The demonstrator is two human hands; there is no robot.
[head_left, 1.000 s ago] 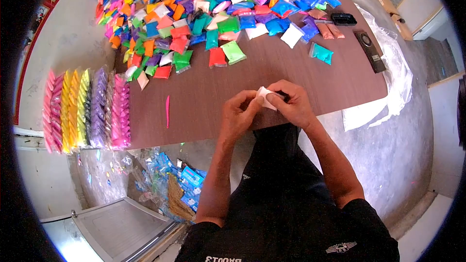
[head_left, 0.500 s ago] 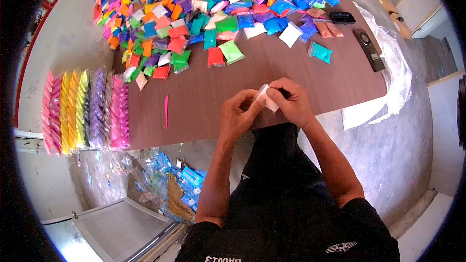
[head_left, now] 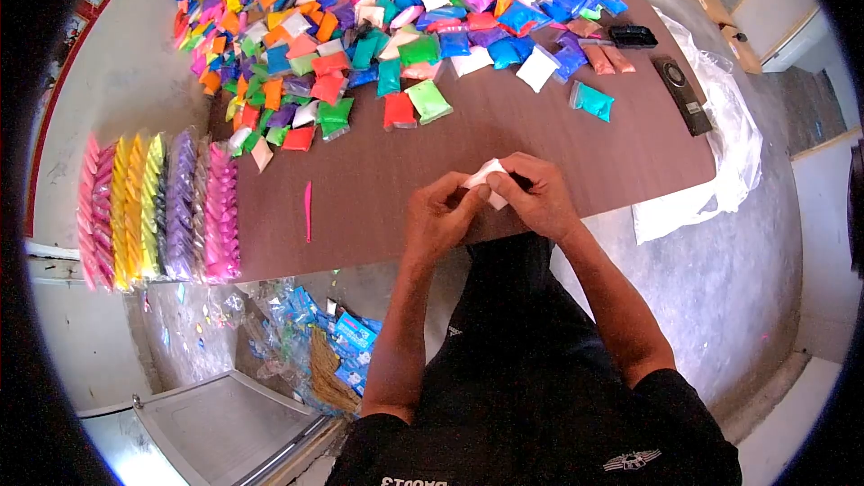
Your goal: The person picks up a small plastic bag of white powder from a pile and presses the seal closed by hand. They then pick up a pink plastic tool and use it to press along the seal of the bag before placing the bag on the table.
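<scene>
A small pale packet (head_left: 487, 173), whitish-pink, is pinched between both hands just above the table's near edge. My left hand (head_left: 441, 214) grips its left side with thumb and fingers. On the other side, my right hand (head_left: 538, 196) is closed on it, the thumb pressing on its face. Fingers cover much of the packet. Farther up the brown table (head_left: 378, 171) lies a big heap of small coloured packets (head_left: 342, 18). A red packet (head_left: 400, 110) and a light green packet (head_left: 429, 101) lie at the heap's near edge.
Bagged rows of twisted coloured pieces (head_left: 162, 207) stand at the table's left. A pink plastic tool (head_left: 309, 211) lies near them. A teal packet (head_left: 591, 101), a black object (head_left: 633, 35) and a dark narrow box (head_left: 684, 97) are at right. A broom head (head_left: 329, 373) is below.
My right thumb has moved down over the packet, and both hands sit closer together. The packet is more folded or covered than before. The heap has not visibly changed.
</scene>
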